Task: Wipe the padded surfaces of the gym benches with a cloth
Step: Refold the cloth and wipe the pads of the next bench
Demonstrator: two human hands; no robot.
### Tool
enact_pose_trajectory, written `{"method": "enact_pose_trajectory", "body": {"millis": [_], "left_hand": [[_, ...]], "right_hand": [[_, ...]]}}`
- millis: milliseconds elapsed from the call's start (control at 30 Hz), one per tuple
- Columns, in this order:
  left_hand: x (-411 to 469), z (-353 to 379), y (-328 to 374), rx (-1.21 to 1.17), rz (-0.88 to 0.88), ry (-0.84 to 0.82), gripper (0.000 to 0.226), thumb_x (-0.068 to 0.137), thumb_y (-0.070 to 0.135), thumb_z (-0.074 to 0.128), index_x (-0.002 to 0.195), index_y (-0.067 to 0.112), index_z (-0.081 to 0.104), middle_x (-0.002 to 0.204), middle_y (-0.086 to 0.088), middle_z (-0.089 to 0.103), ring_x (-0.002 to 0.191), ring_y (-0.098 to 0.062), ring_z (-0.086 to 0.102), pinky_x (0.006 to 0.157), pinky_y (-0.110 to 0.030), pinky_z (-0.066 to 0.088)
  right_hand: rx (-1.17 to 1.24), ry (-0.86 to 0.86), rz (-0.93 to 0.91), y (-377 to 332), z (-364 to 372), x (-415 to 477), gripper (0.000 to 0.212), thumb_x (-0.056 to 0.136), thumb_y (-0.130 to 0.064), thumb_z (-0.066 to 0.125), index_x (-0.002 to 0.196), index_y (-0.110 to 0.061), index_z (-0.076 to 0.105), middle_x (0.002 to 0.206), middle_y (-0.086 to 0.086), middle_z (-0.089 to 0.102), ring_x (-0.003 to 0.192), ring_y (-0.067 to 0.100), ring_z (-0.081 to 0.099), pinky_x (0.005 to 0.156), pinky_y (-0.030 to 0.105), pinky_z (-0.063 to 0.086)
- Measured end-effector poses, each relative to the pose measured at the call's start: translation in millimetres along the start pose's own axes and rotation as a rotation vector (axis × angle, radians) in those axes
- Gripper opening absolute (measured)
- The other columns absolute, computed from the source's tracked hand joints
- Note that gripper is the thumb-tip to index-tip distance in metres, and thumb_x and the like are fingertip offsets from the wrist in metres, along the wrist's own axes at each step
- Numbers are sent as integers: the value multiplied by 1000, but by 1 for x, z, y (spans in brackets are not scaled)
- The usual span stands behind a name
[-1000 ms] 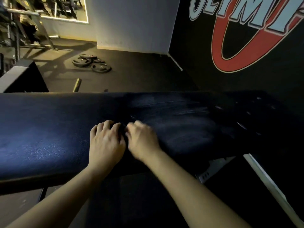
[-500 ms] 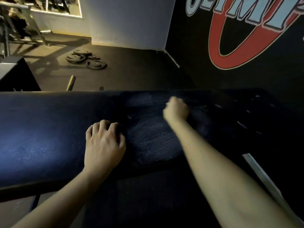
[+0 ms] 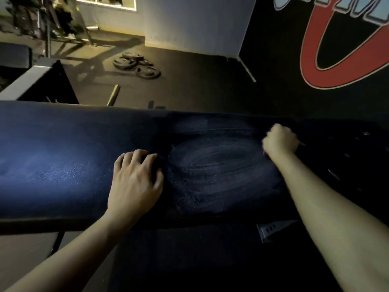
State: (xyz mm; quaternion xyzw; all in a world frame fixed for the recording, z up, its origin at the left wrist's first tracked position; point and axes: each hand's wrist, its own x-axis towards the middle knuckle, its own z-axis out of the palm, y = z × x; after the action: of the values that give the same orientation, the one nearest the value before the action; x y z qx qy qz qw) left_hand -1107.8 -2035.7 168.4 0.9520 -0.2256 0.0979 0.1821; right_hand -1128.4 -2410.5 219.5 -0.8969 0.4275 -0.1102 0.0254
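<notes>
While wiping mid-bench [image 3: 52,165], with left hand [image 3: 134,180] spread on pad and right hand [image 3: 280,142] fisted near far edge (cloth unseen), sweep next toward speckled right end.

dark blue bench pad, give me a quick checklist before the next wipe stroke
1. Left hand bracing the dark blue padded bench surface: ok, it rests on the pad.
2. Cloth in right hand: cannot tell; the fingers are curled, but no cloth shows in the dim light.
3. Middle patch wiped: ok, pale swirl marks show between the hands.
4. Right end clean: not ok, white specks lie beyond the right hand.
5. Left end wiped: cannot tell, no streaks visible there.
</notes>
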Motion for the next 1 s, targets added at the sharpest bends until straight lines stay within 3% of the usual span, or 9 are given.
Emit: {"method": "enact_pose_trajectory", "body": {"millis": [100,200,333,400,533,667,767,867,1000], "left_hand": [[1,1,-1,-8,-9,19,45,93,44,43,127,24,64,126,0,59,121,-26,49,114,-45,32],[1,2,-2,-5,-8,25,46,93,46,44,128,24,65,127,1,60,120,-26,51,113,-45,32],[1,1,-1,2,-7,19,46,93,46,45,128,24,65,128,2,60,120,-25,52,112,-44,33],[2,1,-1,-5,-8,6,45,94,47,44,127,25,65,127,2,60,121,-25,51,112,-44,33],[1,1,1,-15,-12,15,44,94,46,44,126,24,65,126,2,59,120,-25,50,113,-44,32],[3,1,4,-24,-16,37,39,91,43,47,120,25,66,120,2,58,115,-27,51,110,-45,34],[4,2,4,-21,-22,45,38,90,43,48,119,25,66,119,2,58,114,-27,51,109,-45,34],[3,2,2,-8,-24,34,41,91,44,47,122,25,66,120,2,59,115,-26,52,109,-45,34],[2,1,1,-13,-19,15,44,92,46,46,125,25,65,123,3,59,117,-25,52,110,-44,34]], "right_hand": [[106,-32,-142,-95,22,-7,27,91,-18,66,116,-11,69,119,16,68,110,37,67,87,41,55],[223,-139,-495,-173,23,-81,22,97,-20,60,116,-10,62,118,16,63,108,36,63,82,38,51],[272,-177,-870,-130,9,-157,16,100,-25,54,109,-14,63,106,11,64,94,33,64,71,38,46],[228,-90,-731,-79,7,-129,20,99,-27,56,113,-17,66,109,9,67,95,33,67,74,38,51],[12,9,-184,9,0,-7,19,98,-23,58,113,-12,64,116,17,66,105,40,65,80,40,50],[0,3,-63,-43,19,49,24,94,-15,63,117,-8,67,121,19,67,111,40,65,87,44,55],[98,-30,-233,-140,37,24,25,92,-12,62,116,-11,69,120,15,68,111,35,67,86,41,56],[203,-150,-572,-203,29,-57,23,94,-18,61,116,-11,64,118,15,65,109,34,64,83,38,53],[247,-240,-963,-151,14,-128,20,101,-26,53,113,-14,63,109,10,64,97,32,64,71,35,42]]}}
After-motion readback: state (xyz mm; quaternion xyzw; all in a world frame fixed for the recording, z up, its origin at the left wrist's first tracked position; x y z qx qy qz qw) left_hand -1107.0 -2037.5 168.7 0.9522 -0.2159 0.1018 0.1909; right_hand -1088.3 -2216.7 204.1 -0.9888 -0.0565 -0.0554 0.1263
